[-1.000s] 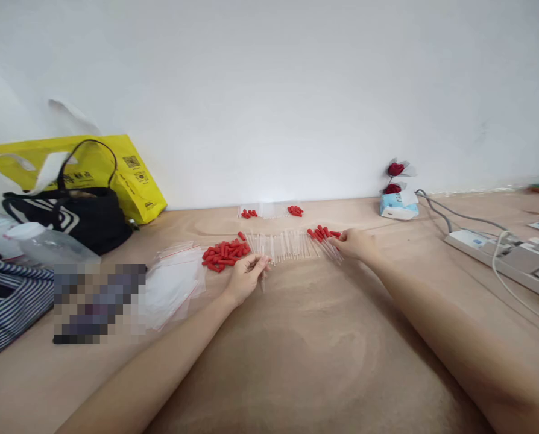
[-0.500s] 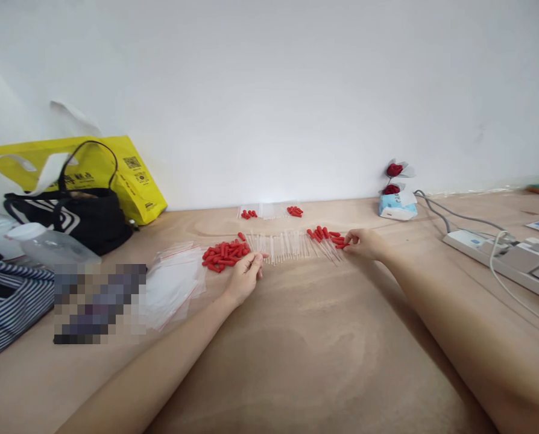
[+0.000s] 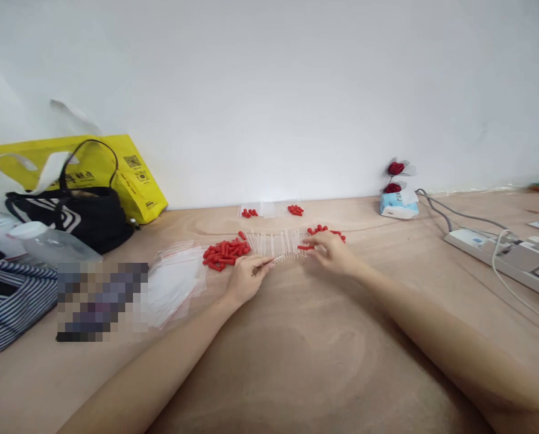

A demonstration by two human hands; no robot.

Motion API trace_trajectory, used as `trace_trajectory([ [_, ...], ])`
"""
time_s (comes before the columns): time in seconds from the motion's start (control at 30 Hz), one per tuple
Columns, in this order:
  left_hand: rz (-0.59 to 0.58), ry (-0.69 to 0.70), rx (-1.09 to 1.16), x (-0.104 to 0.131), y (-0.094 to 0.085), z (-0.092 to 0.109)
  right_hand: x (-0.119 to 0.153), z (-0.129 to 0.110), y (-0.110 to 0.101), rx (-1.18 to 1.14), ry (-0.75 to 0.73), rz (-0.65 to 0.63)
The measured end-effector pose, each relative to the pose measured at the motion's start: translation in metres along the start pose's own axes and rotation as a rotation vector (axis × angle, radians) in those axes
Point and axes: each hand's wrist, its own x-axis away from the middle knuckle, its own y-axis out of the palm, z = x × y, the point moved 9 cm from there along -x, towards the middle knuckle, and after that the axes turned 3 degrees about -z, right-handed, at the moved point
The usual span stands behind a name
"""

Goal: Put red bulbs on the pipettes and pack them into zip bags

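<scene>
My left hand is closed, pinching a thin clear dropper tube that points to the right. My right hand pinches a red rubber dropper bulb, which sticks out to the left, a short way from the tube. Beyond both hands lies a row of clear dropper tubes side by side. A large heap of loose red bulbs sits left of the row. Behind my right hand is a smaller group of red bulbs, partly hidden by the fingers.
Clear zip bags are stacked at the left. Near the wall, two small red bulb groups rest on plastic bags. Black and yellow bags and a bottle stand far left. A tissue pack and power strip are right.
My right hand has moved left from the right-hand bulb group, bringing a red bulb toward my left hand. The clear tube now shows extending from my left fingers.
</scene>
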Motion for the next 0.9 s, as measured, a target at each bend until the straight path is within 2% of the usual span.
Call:
trace_trajectory([
  [0.1, -0.021, 0.063, -0.106, 0.001, -0.002, 0.01, 0.006, -0.029, 0.034, 0.084, -0.035, -0.055],
  [0.2, -0.035, 0.083, -0.148, 0.002, -0.002, 0.012, 0.011, -0.032, 0.047, 0.08, 0.006, -0.054],
  [0.57, -0.06, 0.052, -0.189, 0.003, -0.003, 0.005, 0.014, -0.029, 0.046, 0.052, 0.022, -0.033],
  [0.9, -0.043, 0.169, -0.234, 0.005, 0.0, 0.018, 0.012, -0.037, 0.048, -0.071, -0.084, -0.038],
])
